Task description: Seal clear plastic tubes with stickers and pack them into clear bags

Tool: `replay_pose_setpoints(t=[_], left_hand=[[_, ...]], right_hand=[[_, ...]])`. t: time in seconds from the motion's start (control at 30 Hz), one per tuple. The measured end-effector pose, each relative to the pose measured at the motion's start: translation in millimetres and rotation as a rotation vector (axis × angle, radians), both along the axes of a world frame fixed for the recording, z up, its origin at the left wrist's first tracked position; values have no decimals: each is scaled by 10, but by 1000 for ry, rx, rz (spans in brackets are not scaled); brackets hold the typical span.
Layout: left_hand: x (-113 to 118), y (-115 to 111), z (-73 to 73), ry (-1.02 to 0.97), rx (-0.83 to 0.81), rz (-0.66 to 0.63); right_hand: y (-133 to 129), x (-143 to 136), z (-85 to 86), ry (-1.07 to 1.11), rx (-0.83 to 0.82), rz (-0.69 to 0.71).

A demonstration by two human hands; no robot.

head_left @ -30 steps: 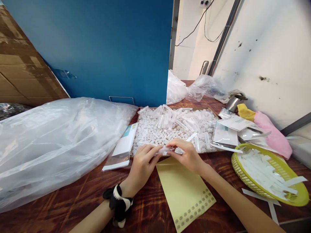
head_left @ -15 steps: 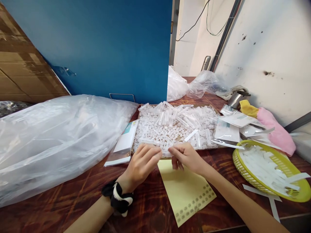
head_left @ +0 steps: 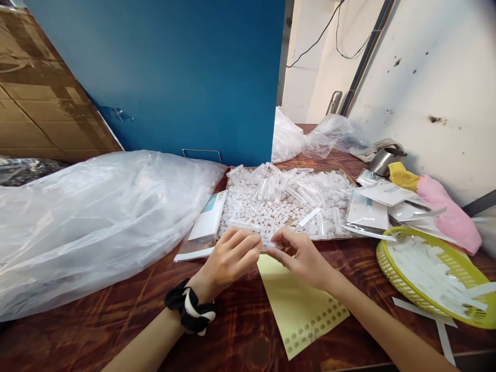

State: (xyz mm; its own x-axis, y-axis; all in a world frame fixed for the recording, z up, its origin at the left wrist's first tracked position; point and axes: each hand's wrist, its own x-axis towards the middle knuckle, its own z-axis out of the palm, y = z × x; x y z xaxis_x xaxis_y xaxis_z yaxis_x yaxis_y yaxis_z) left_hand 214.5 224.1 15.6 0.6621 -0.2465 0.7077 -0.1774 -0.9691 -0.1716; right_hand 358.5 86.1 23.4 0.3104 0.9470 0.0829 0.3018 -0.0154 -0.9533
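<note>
My left hand (head_left: 234, 256), with a black and white scrunchie (head_left: 189, 308) on its wrist, is closed with its fingers curled. Whatever it holds is hidden behind the fingers. Thumb and forefinger of my right hand (head_left: 302, 256) close on a small clear plastic piece (head_left: 273, 245), its exact kind too small to tell. Both hands meet at the front edge of a shallow tray heaped with small white plastic pieces (head_left: 267, 212) and clear tubes (head_left: 306, 191). Beneath my right hand lies a yellow sheet (head_left: 289, 305) with rows of small round grey stickers.
A large plastic bag (head_left: 104, 217) covers the left of the table. Clear packets with white cards (head_left: 368, 209) lie right of the heap. At far right stands a yellow basket (head_left: 391, 271) of white strips, near a pink cloth item (head_left: 449, 212). A blue panel (head_left: 174, 77) rises behind.
My right forefinger and thumb have spread slightly around the small clear piece, and the hand's other fingers have tucked in. The whole view has shifted a little, so things sit farther right.
</note>
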Motion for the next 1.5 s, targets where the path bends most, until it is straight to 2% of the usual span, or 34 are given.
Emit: replay_pose_setpoints(t=[0.1,0.17,0.27,0.37,0.47,0.57,0.67,0.83,0.97,1.03,1.1,1.2,1.3,1.4,1.5], left_hand=[[7,-12,1,-7,43,-34],[20,-6,-9,35,10,-29],[49,12,-33,96,-216,24],[73,15,-46,221,-442,31],[83,8,-49,335,-557,-34],[87,6,-51,330,-539,-47],[82,7,-40,269,-373,-20],[49,-23,1,221,-98,-82],[34,-81,-5,61,2,24],[40,-113,-25,19,-1,31],[53,-149,-51,45,-64,4],[73,-221,-101,44,-262,14],[87,-313,-156,108,-502,41],[102,-408,-203,298,-743,45],[120,-485,-230,435,-842,5]], right_hand=[[-8,-6,0,97,-144,125],[-9,14,-26,52,-139,99],[-9,80,-69,-423,172,-16],[-8,157,-66,-883,399,36],[-1,203,-16,-1114,424,81],[13,214,33,-1228,382,130],[8,197,51,-1084,337,155],[-105,72,66,-569,77,121],[-301,-72,108,-403,-17,-34],[-458,-106,113,-380,-42,-138],[-659,-103,85,-389,-78,-277],[-984,-74,-28,-423,-148,-429],[-1214,-85,-170,-430,-167,-442],[-1287,-133,-280,-458,-111,-455],[-1269,-162,-353,-518,-54,-488]])
